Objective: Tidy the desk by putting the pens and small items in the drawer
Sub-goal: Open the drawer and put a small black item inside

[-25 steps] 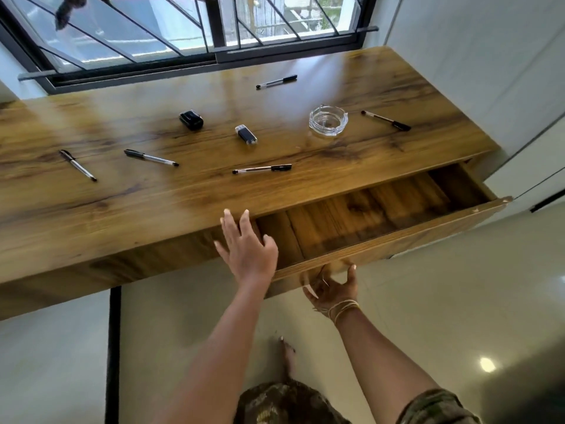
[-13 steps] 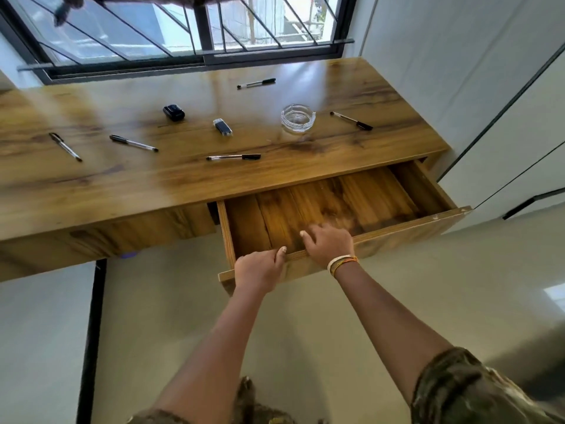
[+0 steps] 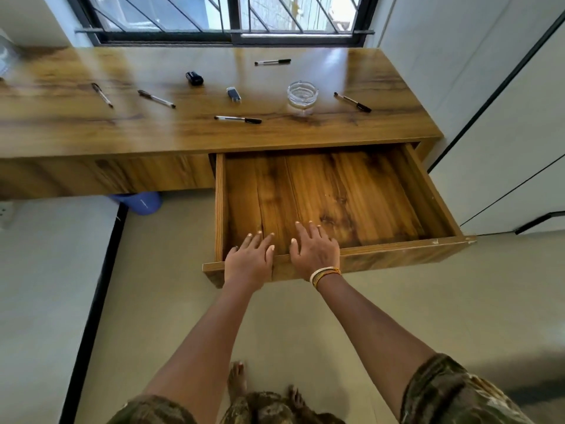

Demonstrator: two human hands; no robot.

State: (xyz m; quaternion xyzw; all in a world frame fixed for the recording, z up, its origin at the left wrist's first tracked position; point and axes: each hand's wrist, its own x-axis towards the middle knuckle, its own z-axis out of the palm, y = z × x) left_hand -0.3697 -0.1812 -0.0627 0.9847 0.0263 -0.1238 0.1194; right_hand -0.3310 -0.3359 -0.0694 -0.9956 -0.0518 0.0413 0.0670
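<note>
The wooden drawer (image 3: 428, 194) under the desk's right half stands pulled far out and nothing lies in it. My left hand (image 3: 249, 260) and my right hand (image 3: 315, 249) rest side by side over its front panel, fingers spread and reaching inside, holding nothing. On the desk top (image 3: 122, 130) lie several pens: one at far left (image 3: 102, 94), one beside it (image 3: 156, 99), one in the middle front (image 3: 238, 119), one at the back (image 3: 272, 61), one at the right (image 3: 352, 102). A small black item (image 3: 194, 78) and a small blue-black item (image 3: 233, 94) lie between them.
A clear glass ashtray (image 3: 302, 93) sits on the desk right of centre. A barred window (image 3: 232, 16) runs behind the desk. White cabinet doors (image 3: 504, 148) stand at the right. A blue object (image 3: 139, 201) lies on the floor under the desk.
The drawer has come much further out. Both hands moved from under and against its front to lying over the front panel, fingers now spread.
</note>
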